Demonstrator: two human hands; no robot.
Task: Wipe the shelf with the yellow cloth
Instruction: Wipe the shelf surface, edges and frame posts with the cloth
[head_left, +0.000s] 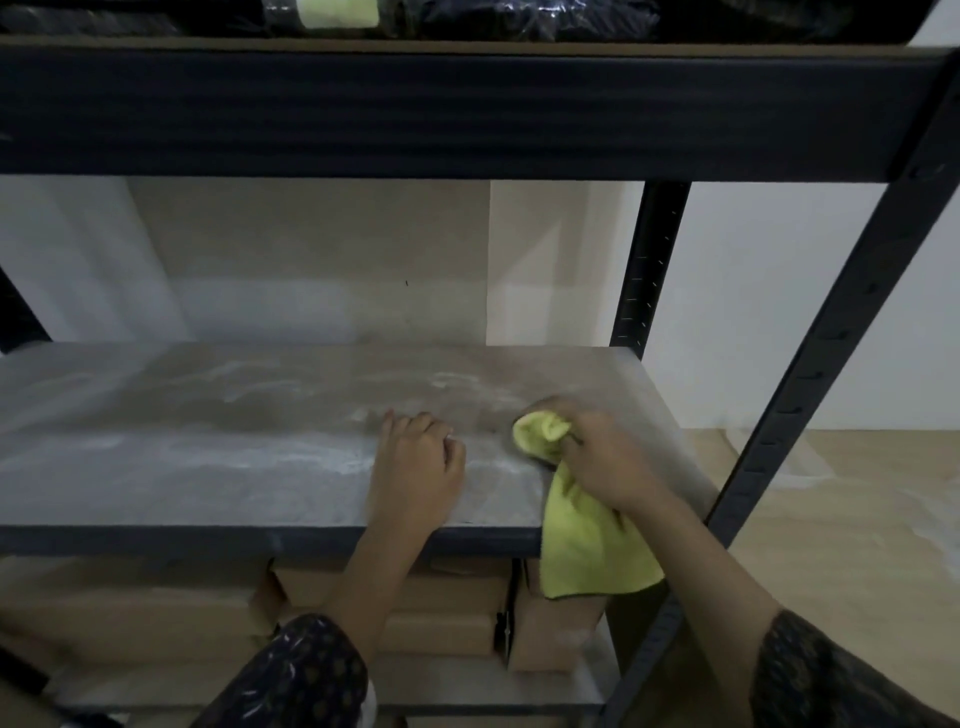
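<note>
The shelf is a dusty grey board in a dark metal rack, streaked with white powder. My right hand grips the yellow cloth near the shelf's right front corner. The bunched top of the cloth lies on the board, and its loose end hangs down over the front edge. My left hand rests on the shelf just left of the cloth, fingers curled under, holding nothing.
A dark beam of the upper shelf runs overhead. Black uprights stand at the right. Cardboard boxes sit on the level below. Pale wooden floor lies to the right of the rack.
</note>
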